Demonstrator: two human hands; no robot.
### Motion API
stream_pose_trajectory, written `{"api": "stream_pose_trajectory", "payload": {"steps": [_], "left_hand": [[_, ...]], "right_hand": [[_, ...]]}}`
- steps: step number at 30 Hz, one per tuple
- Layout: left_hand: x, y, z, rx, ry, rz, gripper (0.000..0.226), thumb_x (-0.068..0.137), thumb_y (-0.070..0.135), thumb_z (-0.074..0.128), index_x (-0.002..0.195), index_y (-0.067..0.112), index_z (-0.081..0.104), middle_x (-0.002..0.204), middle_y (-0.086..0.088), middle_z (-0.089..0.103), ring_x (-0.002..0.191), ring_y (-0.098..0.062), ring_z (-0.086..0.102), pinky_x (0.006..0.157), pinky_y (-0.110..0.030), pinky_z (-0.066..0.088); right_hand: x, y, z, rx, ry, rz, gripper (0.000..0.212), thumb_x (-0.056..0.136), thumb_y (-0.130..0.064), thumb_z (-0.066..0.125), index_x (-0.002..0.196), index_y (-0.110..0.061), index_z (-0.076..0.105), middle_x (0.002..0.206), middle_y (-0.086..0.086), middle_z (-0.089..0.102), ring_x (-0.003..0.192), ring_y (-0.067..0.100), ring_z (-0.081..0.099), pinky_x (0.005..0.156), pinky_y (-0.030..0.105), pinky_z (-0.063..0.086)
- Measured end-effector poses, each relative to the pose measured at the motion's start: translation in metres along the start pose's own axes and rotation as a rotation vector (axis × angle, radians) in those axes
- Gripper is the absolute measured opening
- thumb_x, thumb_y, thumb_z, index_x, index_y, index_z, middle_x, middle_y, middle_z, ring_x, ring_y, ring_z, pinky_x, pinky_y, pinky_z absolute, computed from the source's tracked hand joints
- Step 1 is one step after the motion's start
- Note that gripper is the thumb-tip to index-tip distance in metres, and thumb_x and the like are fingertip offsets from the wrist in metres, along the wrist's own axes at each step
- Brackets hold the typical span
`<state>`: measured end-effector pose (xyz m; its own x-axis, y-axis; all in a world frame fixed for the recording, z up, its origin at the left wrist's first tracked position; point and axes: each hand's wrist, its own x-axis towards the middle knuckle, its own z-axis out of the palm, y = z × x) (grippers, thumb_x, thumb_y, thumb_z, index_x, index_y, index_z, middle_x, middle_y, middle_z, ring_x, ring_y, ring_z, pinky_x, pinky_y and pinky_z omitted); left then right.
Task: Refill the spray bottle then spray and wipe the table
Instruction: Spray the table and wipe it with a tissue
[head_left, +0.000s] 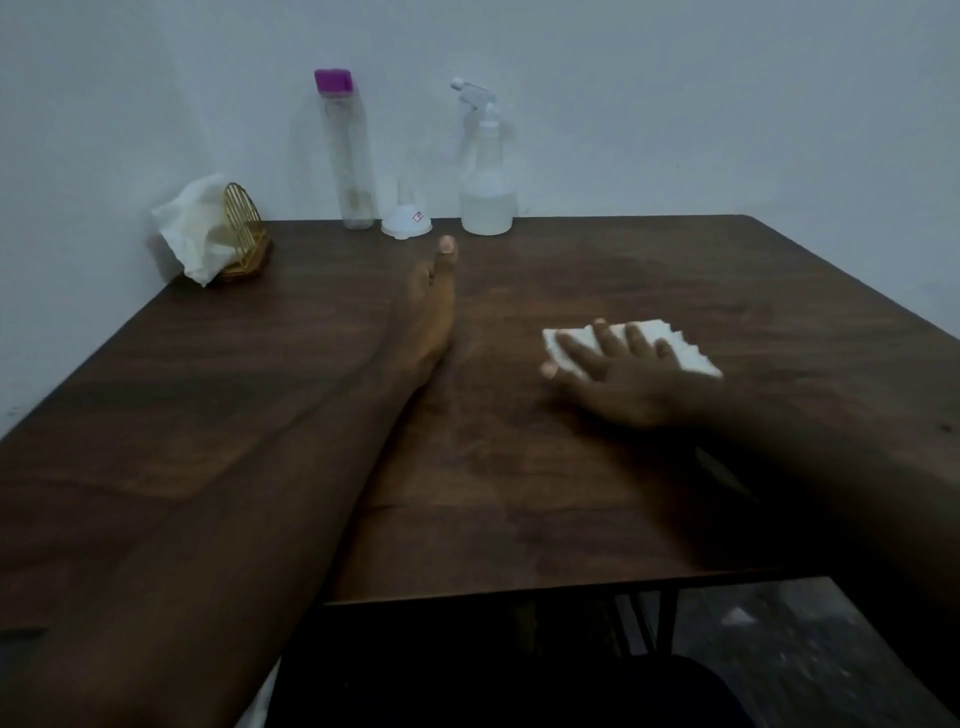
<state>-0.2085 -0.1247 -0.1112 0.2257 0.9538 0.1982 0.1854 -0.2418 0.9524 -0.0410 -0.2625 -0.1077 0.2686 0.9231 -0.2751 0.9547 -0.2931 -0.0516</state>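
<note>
Spray bottle (487, 171) stands upright at the far edge of the table (260, 364), against the wall (727, 104). Trigger head is on and the nozzle points left. We see clear liquid in its lower part only.

Left of it, just beside, a white funnel (406, 221) sits mouth down with its spout up. Next left is a tall clear bottle (349, 156) with a purple cap, upright. We can't tell how much is inside it.

Far left corner: a gold wire napkin holder (243, 234) with crumpled white tissues (189, 228) sticking out of it.

Right hand (618, 374) lies palm down on a folded white paper towel (691, 353) in the middle-right of the tabletop. Its fingers are spread and straight, pressing the towel flat, not curled round it. The thumb sits at the towel's near-left edge.

Left hand (428, 301) reaches forward along the table, seen edge-on, with the fingers straight and together. It holds nothing. Its fingertips stop near the funnel without touching it. We can't tell whether the hand rests on the wood or hovers just over it. The left forearm runs across the lower left of the view.

Both hands are well apart from the spray bottle. The picture is dim and a bit blurred around the right hand.
</note>
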Motion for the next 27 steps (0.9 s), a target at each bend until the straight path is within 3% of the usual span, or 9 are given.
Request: {"api": "stream_pose_trajectory", "payload": {"steps": [4,6,10,13,17,20,24,27], "left_hand": [[0.012,0.006,0.012,-0.009,0.035,-0.006,0.083,0.071,0.087,0.022,0.092,0.015,0.059,0.080,0.001,0.057,0.076,-0.019,0.054,0.085,-0.045,0.048],[0.015,0.006,0.013,-0.025,0.034,-0.008,0.079,0.079,0.083,0.020,0.091,0.016,0.060,0.082,0.001,0.058,0.074,-0.017,0.053,0.078,-0.040,0.047],[0.019,0.001,0.006,-0.171,0.070,-0.071,0.063,0.091,0.073,0.021,0.092,0.022,0.059,0.079,0.002,0.053,0.063,-0.008,0.046,0.054,-0.026,0.037],[0.020,0.000,0.007,-0.183,0.049,-0.039,0.061,0.094,0.069,0.021,0.093,0.022,0.059,0.077,0.002,0.053,0.061,-0.007,0.045,0.049,-0.023,0.034],[0.020,0.004,0.022,-0.198,0.056,0.045,0.055,0.094,0.066,0.027,0.092,0.019,0.056,0.072,0.005,0.050,0.059,-0.007,0.047,0.052,-0.021,0.039],[0.024,0.001,0.026,-0.180,0.100,0.071,0.054,0.090,0.068,0.029,0.087,0.022,0.056,0.071,0.007,0.054,0.065,-0.010,0.051,0.063,-0.030,0.044],[0.031,-0.003,0.024,-0.101,0.172,0.068,0.019,0.097,0.019,0.043,0.089,0.019,0.061,0.075,0.006,0.056,0.071,-0.010,0.055,0.069,-0.033,0.050],[0.032,-0.008,0.022,-0.048,0.125,0.092,0.027,0.085,-0.002,0.042,0.080,0.013,0.064,0.077,0.003,0.061,0.074,-0.009,0.057,0.065,-0.025,0.047]], "right_hand": [[-0.015,-0.044,0.012,-0.011,0.015,-0.227,0.073,0.087,-0.080,0.009,0.152,-0.049,-0.007,0.164,-0.001,-0.017,0.149,0.029,-0.020,0.119,0.056,-0.011],[0.004,-0.051,0.005,-0.023,0.010,-0.272,0.071,0.088,-0.078,0.008,0.151,-0.050,-0.005,0.164,-0.002,-0.016,0.150,0.028,-0.018,0.118,0.057,-0.011],[0.048,-0.021,-0.015,-0.008,0.001,-0.091,0.072,0.087,-0.079,0.003,0.152,-0.049,-0.005,0.165,0.001,-0.013,0.151,0.032,-0.013,0.118,0.060,-0.007],[0.043,-0.001,-0.018,0.020,-0.013,-0.009,0.076,0.085,-0.081,0.003,0.152,-0.048,-0.008,0.164,0.003,-0.016,0.150,0.034,-0.015,0.118,0.060,-0.007],[0.017,-0.024,-0.003,-0.030,-0.034,-0.156,0.070,0.088,-0.078,0.007,0.150,-0.050,-0.011,0.163,0.002,-0.020,0.149,0.033,-0.020,0.117,0.056,-0.011],[0.043,-0.040,-0.009,-0.039,-0.031,-0.221,0.063,0.093,-0.072,0.006,0.150,-0.051,-0.009,0.163,0.000,-0.019,0.149,0.031,-0.019,0.118,0.057,-0.011],[0.104,-0.051,-0.027,-0.040,-0.009,-0.186,0.060,0.094,-0.070,0.004,0.151,-0.051,-0.006,0.165,0.000,-0.015,0.150,0.032,-0.016,0.118,0.058,-0.009],[0.135,-0.047,-0.035,-0.033,0.020,-0.124,0.062,0.094,-0.071,0.006,0.152,-0.051,-0.003,0.165,-0.001,-0.013,0.151,0.031,-0.013,0.118,0.057,-0.008]]}}
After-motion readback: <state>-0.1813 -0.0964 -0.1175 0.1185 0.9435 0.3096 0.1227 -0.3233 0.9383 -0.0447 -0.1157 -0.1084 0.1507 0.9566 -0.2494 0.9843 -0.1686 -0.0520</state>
